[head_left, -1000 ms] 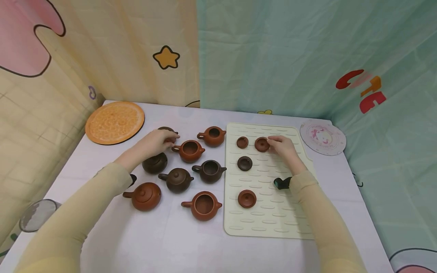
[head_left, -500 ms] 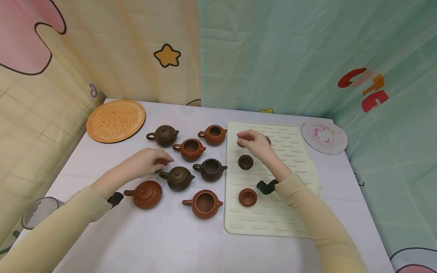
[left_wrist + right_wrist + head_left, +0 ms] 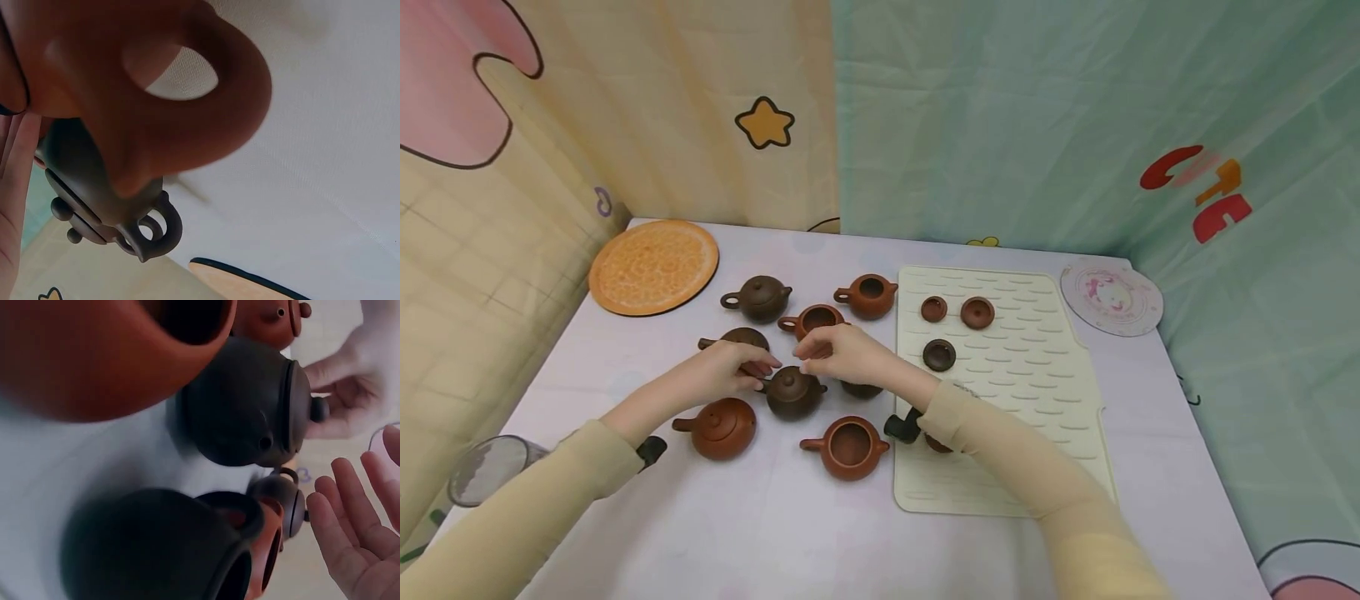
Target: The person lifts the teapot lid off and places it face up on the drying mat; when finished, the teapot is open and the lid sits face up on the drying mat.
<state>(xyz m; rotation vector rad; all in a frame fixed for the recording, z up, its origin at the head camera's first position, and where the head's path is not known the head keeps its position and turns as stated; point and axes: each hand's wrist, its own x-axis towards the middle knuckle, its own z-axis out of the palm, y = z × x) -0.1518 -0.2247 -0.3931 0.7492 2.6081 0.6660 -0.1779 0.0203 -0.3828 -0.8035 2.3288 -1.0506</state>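
My left hand [image 3: 726, 371] is at the handle side of a dark brown lidded teapot [image 3: 795, 398], fingers bent loosely and covering part of its handle. Over that teapot's spout side, my right hand [image 3: 850, 354] hovers with relaxed fingers near the lid knob. The right wrist view shows the right-hand fingers [image 3: 350, 519] apart from the dark teapot [image 3: 237, 406], with the left hand [image 3: 356, 394] behind its lid. A red-brown lidded teapot [image 3: 722, 431] sits below my left wrist; its handle [image 3: 244, 94] looms in the left wrist view. My right hand partly hides a lidless dark teapot [image 3: 861, 390].
Lidless red-brown teapots [image 3: 850, 471] stand around, with more dark lidded ones [image 3: 762, 298] behind. On the cream mat [image 3: 1022, 375] lie several loose lids [image 3: 977, 313]. An orange round board [image 3: 653, 267], a pink round mat [image 3: 1111, 297] and a glass [image 3: 490, 468] are near the table's edges.
My right hand has moved left from the lids on the mat to above the dark lidded teapot. My left hand came forward from the back dark teapot to this one's handle. Teapots stay put.
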